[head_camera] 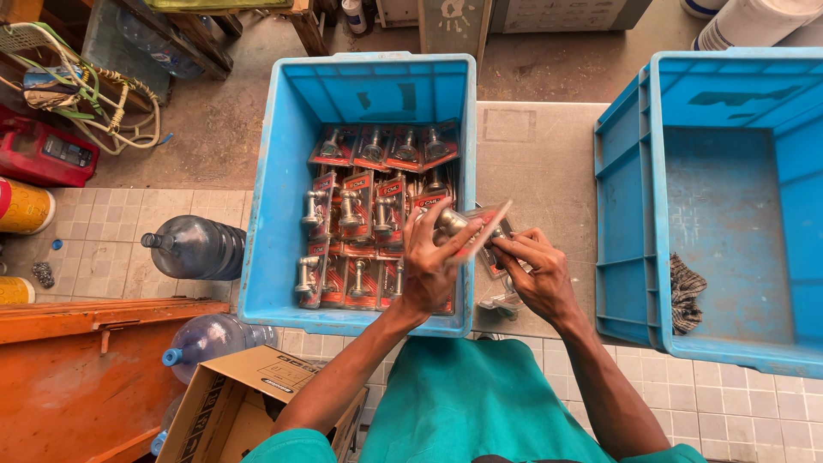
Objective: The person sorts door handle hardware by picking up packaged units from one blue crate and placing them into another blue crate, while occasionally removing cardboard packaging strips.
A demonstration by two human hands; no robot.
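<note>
Gripping one red-carded tap package, left hand and right hand fingers clamp it above the blue crate.

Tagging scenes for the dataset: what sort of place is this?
Probably a hardware shop's stockroom or packing area: a blue crate full of carded metal taps, a second blue crate, a cardboard box, and big water bottles on a tiled floor.

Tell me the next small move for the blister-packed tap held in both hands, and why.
Probably lower the packed tap into the left crate, onto the right end of the rows. Both the left hand and right hand grip it just over that crate's right rim, where packed taps already lie in rows.
</note>
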